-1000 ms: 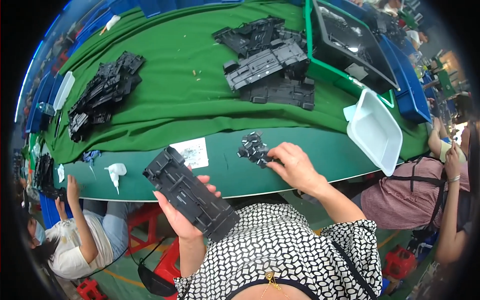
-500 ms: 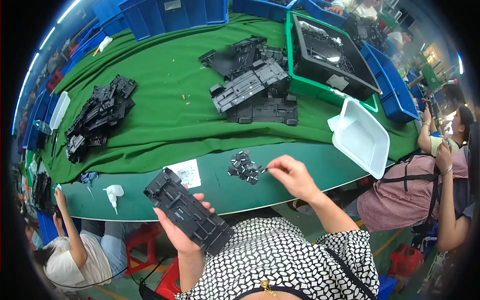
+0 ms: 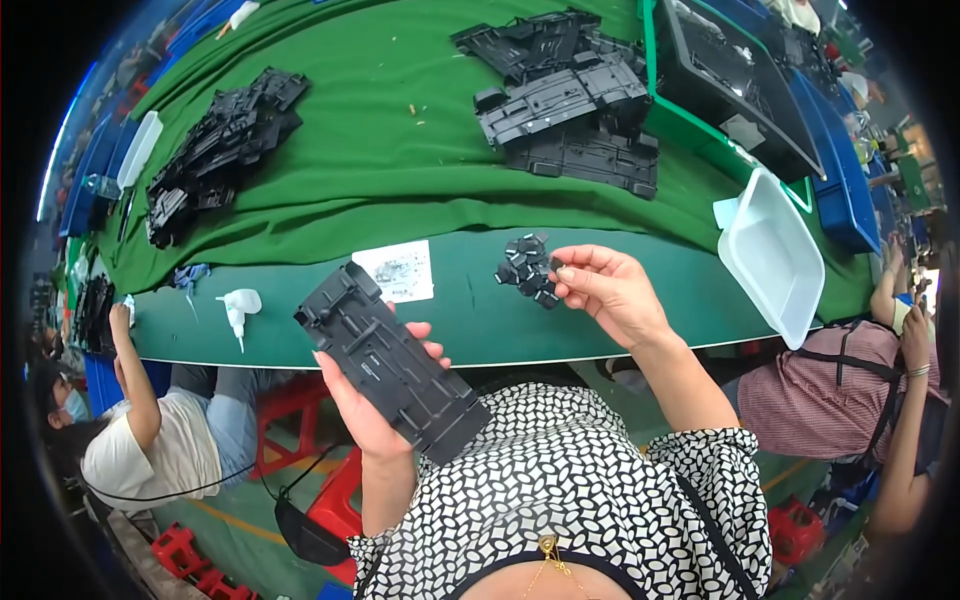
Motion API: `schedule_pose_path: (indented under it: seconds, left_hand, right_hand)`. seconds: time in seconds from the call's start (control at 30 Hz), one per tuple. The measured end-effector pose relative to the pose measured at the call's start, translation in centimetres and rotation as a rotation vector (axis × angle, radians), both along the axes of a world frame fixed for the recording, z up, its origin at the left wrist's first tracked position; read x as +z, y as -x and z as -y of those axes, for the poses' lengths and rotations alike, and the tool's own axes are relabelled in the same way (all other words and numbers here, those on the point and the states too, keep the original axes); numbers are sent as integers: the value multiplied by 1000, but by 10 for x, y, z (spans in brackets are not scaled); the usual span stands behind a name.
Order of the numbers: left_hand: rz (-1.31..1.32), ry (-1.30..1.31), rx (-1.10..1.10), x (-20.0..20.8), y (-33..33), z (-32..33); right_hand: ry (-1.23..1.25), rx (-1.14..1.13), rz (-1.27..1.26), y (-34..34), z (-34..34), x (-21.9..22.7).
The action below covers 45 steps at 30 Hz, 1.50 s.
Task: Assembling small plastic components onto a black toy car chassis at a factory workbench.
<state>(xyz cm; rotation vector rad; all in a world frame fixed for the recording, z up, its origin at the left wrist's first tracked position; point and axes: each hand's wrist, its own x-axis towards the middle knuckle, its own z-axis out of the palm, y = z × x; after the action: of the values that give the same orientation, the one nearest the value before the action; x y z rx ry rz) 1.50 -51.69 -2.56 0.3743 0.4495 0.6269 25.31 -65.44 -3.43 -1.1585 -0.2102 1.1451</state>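
Note:
My left hand is wrapped around a long black plastic chassis, tilted above the table's near edge. Its molded ribs face up, and fingertips show along its right side. Over the green table, my right hand pinches with thumb and forefinger a small black part, mostly covered by the fingers. Right beside those fingertips lies a little heap of small black parts with shiny edges. A printed white sheet rests on the table just beyond the chassis.
Stacked black chassis lie on green cloth, one pile left and another at the far middle. A white plastic tray sits right, near a black bin. A white dropper bottle lies left. People sit on both sides.
The view has shifted, so the table appears higher. My right hand has turned, its fingers drawn up closer against the small heap. The left hand still holds the chassis.

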Motion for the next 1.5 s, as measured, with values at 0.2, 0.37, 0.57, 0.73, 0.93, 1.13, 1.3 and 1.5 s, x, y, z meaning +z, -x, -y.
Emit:
schedule_pose_path:
  seconds: [0.2,0.37,0.57,0.73,0.93,1.13,1.3,1.5]
  left_hand:
    - [7,15,2,-4,1,-3]
    - [24,23,8,-4,2,-5]
    - [88,30,36,-10,10,-11]
    - [129,3,110,-9,19,-16]
    - [75,-13,188,-9,26,-14]
    - [59,-19,191,-15,29,-13]
    - [54,-17,198,-16,31,-15]
    - [32,-10,206,-18,30,-14]
  right_hand:
    - [54,0,126,9,-7,0]
    - [46,34,231,12,-13,-3]
    - [3,122,220,14,-29,-8]
    - [142,289,539,26,-57,12]
    - [-204,457,1567,27,-106,2]
    - [-317,545,1979,33,-137,-12]
    - [-305,614,2046,35,-142,-17]
    - [-299,720,2001,36,-140,-9]
